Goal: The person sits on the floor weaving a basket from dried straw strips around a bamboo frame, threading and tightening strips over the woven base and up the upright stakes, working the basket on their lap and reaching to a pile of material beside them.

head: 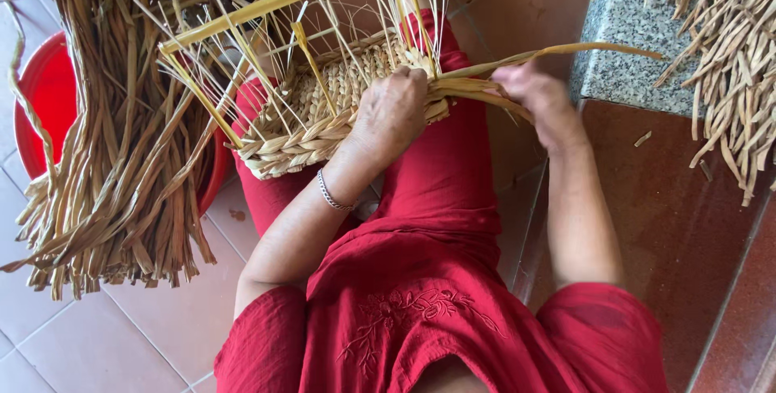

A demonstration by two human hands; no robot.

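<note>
Head view, one woven basket (323,110), two hands, left hand (392,114), right hand (537,98)

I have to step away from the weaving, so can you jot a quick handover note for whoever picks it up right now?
Left hand: pressed on the rim of the half-woven basket, which rests on the lap.
Right hand: pulling a bundle of straw strands sideways from the basket edge; slightly blurred.
Done: several braided rows on the basket wall.
Left: thin upright stakes stand unwoven above the weave, tied to a bamboo stick.
Supplies: loose straw heap over a red tub on the left side; more straw on the stone ledge.
</note>
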